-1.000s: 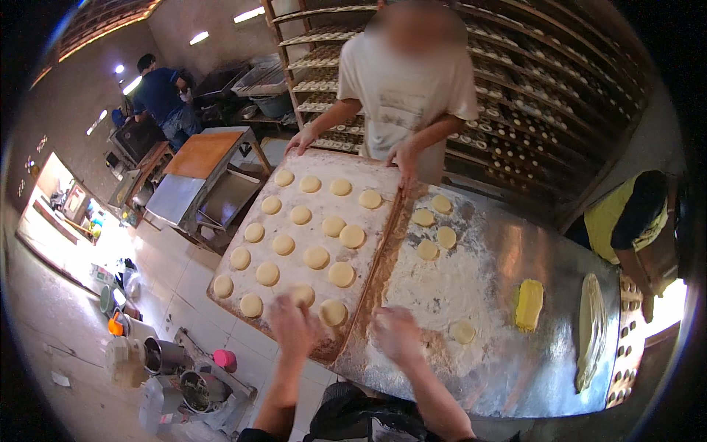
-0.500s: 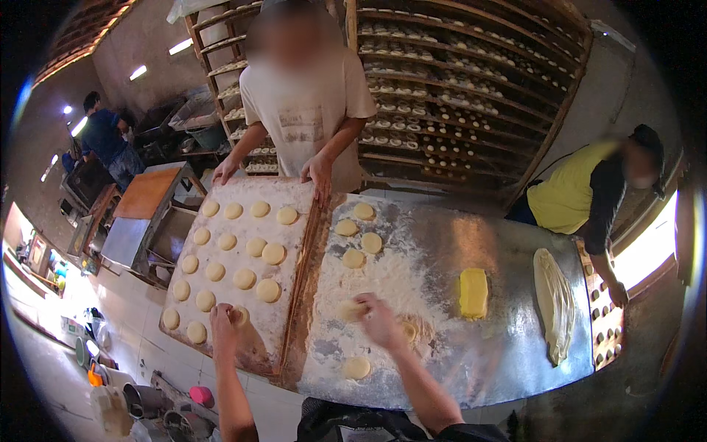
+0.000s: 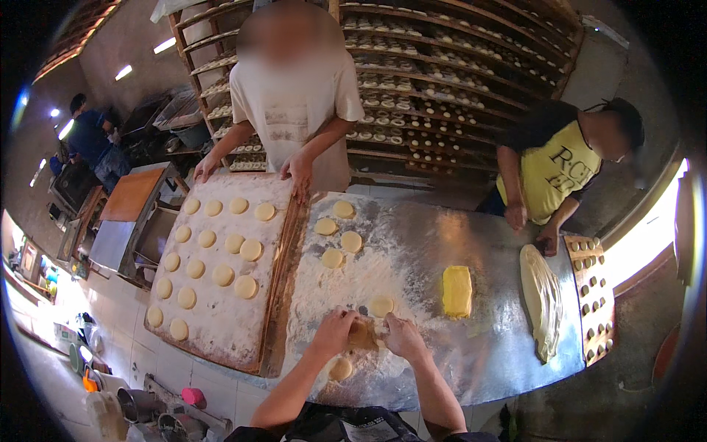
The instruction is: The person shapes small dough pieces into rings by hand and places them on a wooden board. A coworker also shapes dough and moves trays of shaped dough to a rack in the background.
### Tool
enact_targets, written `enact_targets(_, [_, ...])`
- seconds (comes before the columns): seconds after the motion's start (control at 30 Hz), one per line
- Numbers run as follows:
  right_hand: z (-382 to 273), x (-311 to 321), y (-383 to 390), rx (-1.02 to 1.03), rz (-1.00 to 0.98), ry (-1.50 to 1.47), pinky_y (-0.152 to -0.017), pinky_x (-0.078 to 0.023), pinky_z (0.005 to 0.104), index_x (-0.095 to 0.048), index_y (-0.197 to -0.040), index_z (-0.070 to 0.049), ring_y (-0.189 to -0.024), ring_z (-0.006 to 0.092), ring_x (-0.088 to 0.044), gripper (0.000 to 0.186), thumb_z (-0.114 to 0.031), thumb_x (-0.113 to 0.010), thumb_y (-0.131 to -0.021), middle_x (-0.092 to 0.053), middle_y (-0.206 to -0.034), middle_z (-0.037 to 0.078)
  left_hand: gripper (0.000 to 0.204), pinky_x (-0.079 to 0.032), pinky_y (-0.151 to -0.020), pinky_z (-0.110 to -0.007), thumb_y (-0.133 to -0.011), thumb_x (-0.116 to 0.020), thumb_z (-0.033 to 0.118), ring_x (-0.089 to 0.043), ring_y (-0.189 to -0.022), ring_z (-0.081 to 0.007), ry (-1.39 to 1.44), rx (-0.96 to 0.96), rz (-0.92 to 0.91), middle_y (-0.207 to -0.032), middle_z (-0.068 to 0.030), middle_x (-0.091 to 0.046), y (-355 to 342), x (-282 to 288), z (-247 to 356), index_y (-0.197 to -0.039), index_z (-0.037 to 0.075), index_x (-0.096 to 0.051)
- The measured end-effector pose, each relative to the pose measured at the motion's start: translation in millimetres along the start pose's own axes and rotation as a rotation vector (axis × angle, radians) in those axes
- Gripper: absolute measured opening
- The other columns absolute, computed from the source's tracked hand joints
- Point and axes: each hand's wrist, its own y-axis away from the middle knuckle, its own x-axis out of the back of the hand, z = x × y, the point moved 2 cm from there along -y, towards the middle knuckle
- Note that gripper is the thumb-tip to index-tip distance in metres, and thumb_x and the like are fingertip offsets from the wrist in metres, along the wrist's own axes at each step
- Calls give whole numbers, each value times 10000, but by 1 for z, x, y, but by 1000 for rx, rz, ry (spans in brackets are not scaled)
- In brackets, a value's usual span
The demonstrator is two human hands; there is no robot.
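Flour lay thick over the metal worktop [image 3: 412,250] where I worked, and both my hands were closed on one lump of dough [image 3: 362,333] between them: my left hand [image 3: 335,331] curled over its left side, my right hand [image 3: 403,337] pinching its right edge, fingers bent down onto it. The lump sat on the floured patch at the near edge of the worktop, directly in front of me. Just beyond my fingers lay a flat dough disc [image 3: 381,306], and another disc [image 3: 340,368] rested near my left wrist. Three more rounds [image 3: 332,258] sat further back on the flour. A yellow block of butter [image 3: 456,291] stood to my right, apart from my hands. To my left, a floured wooden board [image 3: 221,324] carried rows of dough rounds, and a person in a pale shirt [image 3: 294,103] across from me rested one hand on its far corner. At the right end, a person in a yellow and black shirt [image 3: 552,169] leaned over a long sheet of dough [image 3: 541,298]. Racks of shelves [image 3: 456,81] filled with rounds stood behind them.
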Motion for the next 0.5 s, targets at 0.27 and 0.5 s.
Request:
enact_targets(0.27, [-26, 23, 25, 29, -36, -819, -808, -527, 327, -420, -1283, -61, -908, 190, -632, 554, -99, -775, -859, -663, -1046, 135, 390, -556, -780, -337, -927, -741, 233, -723, -890, -229, 799, 417, -82, -978, -182, -732, 38, 8, 27, -1223, 4, -632])
enact_targets(0.5, [-64, 19, 28, 118, -128, -830, -835, -525, 335, -389, -1286, -64, -945, 205, -651, 555, -63, -754, -868, -655, -1038, 132, 351, -556, -778, -276, -889, -789, 200, -704, -906, -121, 1056, 473, 60, -984, -105, -741, 56, 37, 35, -1141, -19, -680])
